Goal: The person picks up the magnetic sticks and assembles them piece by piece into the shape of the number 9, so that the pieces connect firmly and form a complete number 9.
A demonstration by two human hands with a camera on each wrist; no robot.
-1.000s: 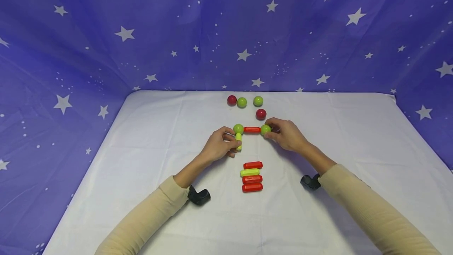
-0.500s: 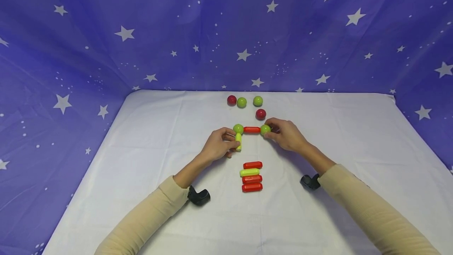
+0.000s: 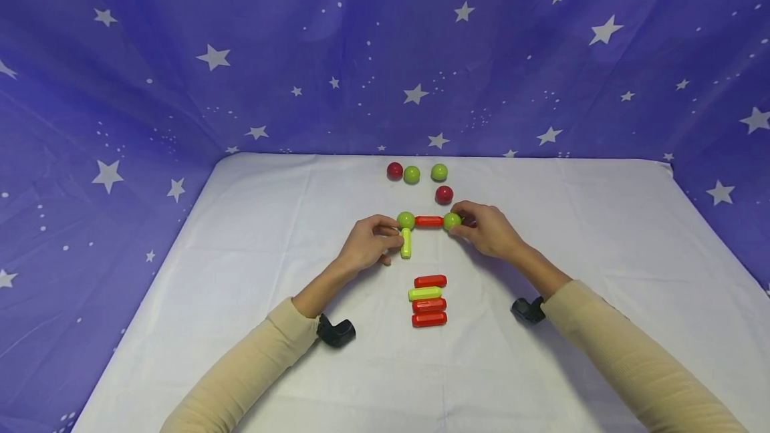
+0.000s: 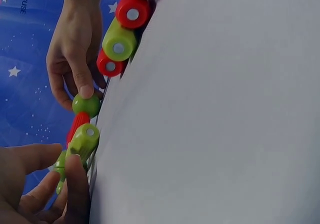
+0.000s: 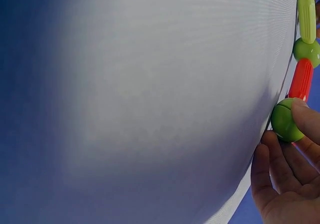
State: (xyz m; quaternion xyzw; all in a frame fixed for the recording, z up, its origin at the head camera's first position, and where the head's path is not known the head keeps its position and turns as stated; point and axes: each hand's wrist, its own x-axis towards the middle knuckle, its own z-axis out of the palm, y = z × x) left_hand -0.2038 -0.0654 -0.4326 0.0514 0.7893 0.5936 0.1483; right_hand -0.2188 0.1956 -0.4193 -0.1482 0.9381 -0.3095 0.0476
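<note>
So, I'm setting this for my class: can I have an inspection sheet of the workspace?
Surface: creased white cloth.
Job's things: left glossy green ball, faceted red rod and right glossy green ball in line; faceted yellow-green rod against the left ball.
Loose parts: three red rods, one yellow-green rod, two red balls, two green balls.
Clutter: two curved black pieces, one beside each beige sleeve.
Hands: left hand at the yellow-green rod, grip unclear; right hand pinches the right ball.
Cables: nothing seen.
Surroundings: purple fabric with white stars.

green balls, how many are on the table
4: the back-left ball, beside a red ball; the back-right ball; the left-end ball and right-end ball on the farthest red stick, the latter held by the right hand.
</note>
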